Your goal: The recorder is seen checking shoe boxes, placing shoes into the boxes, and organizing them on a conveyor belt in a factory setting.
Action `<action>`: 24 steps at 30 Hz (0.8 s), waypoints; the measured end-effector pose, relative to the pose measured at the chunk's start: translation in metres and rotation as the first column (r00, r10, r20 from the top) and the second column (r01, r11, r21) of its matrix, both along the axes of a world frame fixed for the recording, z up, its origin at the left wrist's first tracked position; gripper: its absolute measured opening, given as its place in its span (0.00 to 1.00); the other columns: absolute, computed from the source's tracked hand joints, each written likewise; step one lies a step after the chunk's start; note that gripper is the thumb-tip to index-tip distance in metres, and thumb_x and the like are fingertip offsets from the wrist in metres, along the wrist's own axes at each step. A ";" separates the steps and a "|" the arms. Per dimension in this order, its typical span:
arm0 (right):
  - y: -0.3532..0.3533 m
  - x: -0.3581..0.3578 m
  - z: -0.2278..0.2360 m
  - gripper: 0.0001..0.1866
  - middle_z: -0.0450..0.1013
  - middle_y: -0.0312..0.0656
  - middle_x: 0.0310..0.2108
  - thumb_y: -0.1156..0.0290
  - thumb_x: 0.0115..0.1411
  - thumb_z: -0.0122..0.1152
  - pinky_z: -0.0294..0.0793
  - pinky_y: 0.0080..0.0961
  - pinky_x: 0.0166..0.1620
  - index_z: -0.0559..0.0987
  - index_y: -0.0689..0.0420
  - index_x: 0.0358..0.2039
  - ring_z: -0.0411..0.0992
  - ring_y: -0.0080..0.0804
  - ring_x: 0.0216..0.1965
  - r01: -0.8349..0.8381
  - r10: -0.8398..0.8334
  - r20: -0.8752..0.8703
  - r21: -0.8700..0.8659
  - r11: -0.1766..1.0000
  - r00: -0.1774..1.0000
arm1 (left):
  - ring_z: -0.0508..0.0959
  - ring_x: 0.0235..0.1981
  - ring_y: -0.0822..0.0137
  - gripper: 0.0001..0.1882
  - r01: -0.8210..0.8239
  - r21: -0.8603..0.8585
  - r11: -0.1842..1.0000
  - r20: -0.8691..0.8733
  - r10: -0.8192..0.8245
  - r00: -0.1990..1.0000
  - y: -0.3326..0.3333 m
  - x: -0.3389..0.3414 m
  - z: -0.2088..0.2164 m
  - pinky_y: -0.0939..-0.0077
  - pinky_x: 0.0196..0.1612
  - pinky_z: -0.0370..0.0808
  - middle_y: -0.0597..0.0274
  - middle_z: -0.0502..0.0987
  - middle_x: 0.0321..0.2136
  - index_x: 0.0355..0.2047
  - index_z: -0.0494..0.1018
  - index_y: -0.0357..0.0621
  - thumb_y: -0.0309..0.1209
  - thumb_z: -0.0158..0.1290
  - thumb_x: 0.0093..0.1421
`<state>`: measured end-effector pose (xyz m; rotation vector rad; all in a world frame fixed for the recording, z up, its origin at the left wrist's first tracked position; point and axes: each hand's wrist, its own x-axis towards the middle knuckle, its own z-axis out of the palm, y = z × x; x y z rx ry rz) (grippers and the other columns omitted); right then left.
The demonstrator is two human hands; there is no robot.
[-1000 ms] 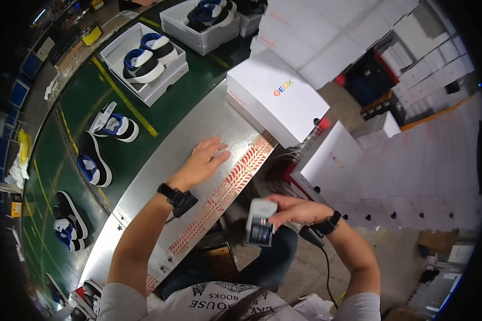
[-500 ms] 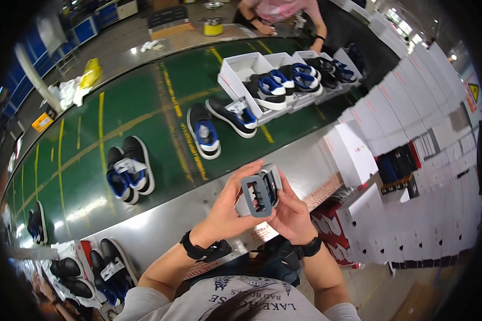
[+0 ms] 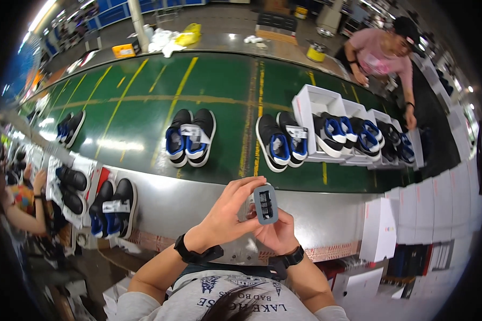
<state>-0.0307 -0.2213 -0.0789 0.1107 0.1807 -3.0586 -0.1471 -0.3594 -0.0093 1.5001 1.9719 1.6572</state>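
Note:
Both hands hold a small grey device (image 3: 273, 203) with a rounded rectangular open end and dark ribbed parts inside; its kind does not show. My left hand (image 3: 227, 211) wraps it from the left. On the other side, the fingers of my right hand (image 3: 277, 231) close round its lower right, partly hidden behind it. Beyond my hands, on the green belt, stands a pair of black shoes (image 3: 273, 140) with blue lining and white soles. Another such pair (image 3: 191, 138) is further left, a white tag across it.
Open white shoe boxes (image 3: 318, 97) holding shoes line the belt's right. A person in pink (image 3: 383, 56) reaches toward them. White boxes (image 3: 428, 208) are stacked at right. More shoes (image 3: 115, 206) lie at left, near another person's arm (image 3: 29, 211). A metal ledge (image 3: 326, 214) edges the green belt (image 3: 128, 115).
My view has swung, so the belt and shoes appear further right. The grey device has turned in my hands, its open end now facing up more squarely. Both hands keep hold of it.

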 end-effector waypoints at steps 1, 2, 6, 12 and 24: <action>-0.002 0.000 -0.002 0.28 0.67 0.36 0.58 0.66 0.68 0.47 0.70 0.34 0.55 0.57 0.44 0.68 0.69 0.33 0.55 -0.041 0.042 -0.021 0.011 0.999 0.999 | 0.67 0.57 0.51 0.37 -0.056 -0.038 0.998 -0.009 0.056 0.998 -0.004 0.005 -0.001 0.60 0.59 0.65 0.49 0.68 0.56 0.58 0.64 0.37 0.27 0.64 0.46; -0.005 0.000 -0.002 0.28 0.67 0.36 0.58 0.66 0.68 0.47 0.70 0.34 0.55 0.57 0.44 0.68 0.69 0.33 0.55 -0.068 0.068 -0.018 0.007 0.998 0.997 | 0.67 0.58 0.51 0.37 -0.109 -0.076 0.991 -0.018 0.108 0.994 -0.008 0.010 -0.001 0.61 0.59 0.65 0.50 0.68 0.56 0.58 0.64 0.37 0.27 0.64 0.46; -0.008 0.003 -0.003 0.26 0.68 0.35 0.56 0.64 0.68 0.47 0.69 0.34 0.56 0.60 0.44 0.66 0.70 0.34 0.53 -0.156 0.155 0.007 0.040 0.987 0.988 | 0.66 0.58 0.50 0.37 -0.192 -0.094 0.977 0.006 0.193 0.981 -0.020 0.029 -0.002 0.61 0.60 0.65 0.49 0.67 0.57 0.58 0.64 0.36 0.26 0.64 0.46; -0.011 0.015 -0.004 0.21 0.71 0.39 0.51 0.63 0.66 0.49 0.68 0.33 0.56 0.67 0.53 0.58 0.70 0.33 0.52 -0.174 0.173 0.049 0.030 0.984 0.984 | 0.68 0.59 0.52 0.38 -0.200 -0.042 0.979 0.018 0.201 0.979 -0.030 0.049 -0.004 0.64 0.60 0.65 0.48 0.67 0.58 0.59 0.63 0.35 0.23 0.64 0.46; 0.031 0.072 0.014 0.31 0.68 0.38 0.55 0.71 0.65 0.53 0.73 0.34 0.50 0.58 0.48 0.67 0.70 0.33 0.51 0.101 -0.227 0.125 0.624 0.775 0.966 | 0.68 0.57 0.50 0.44 -0.035 -0.196 0.980 -0.048 0.026 0.999 -0.041 0.065 -0.009 0.61 0.58 0.69 0.46 0.64 0.58 0.66 0.53 0.40 0.26 0.64 0.51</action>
